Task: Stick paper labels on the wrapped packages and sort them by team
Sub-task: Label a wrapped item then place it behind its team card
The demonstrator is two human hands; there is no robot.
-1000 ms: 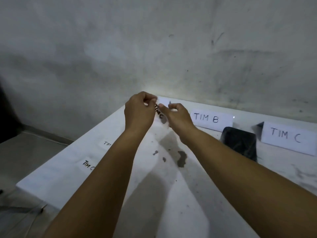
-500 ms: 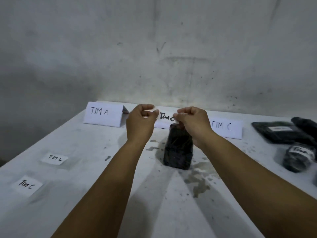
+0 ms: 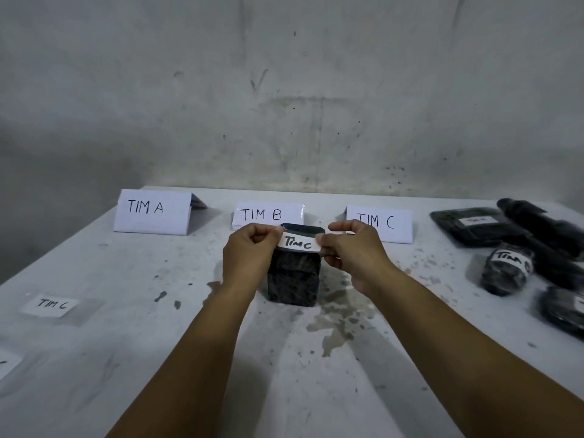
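I read three folded signs: "TIM A" [image 3: 153,211], "TIM B" [image 3: 265,214], "TIM C" [image 3: 379,223]. "TIM C" also on held label [image 3: 298,243] and loose table label [image 3: 52,304].

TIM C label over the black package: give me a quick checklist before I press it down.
1. Label reads TIM C and faces up: ok.
2. Both ends held, left hand and right hand each pinching one: ok.
3. Label lined up with the upper front of the upright wrapped package: ok.
4. Label already bonded to the wrap: cannot tell.
5. Package steady on the table with no hand bracing it: cannot tell.
6. Destination known, TIM C sign standing at the back, other wrapped packages lying to its right: ok.
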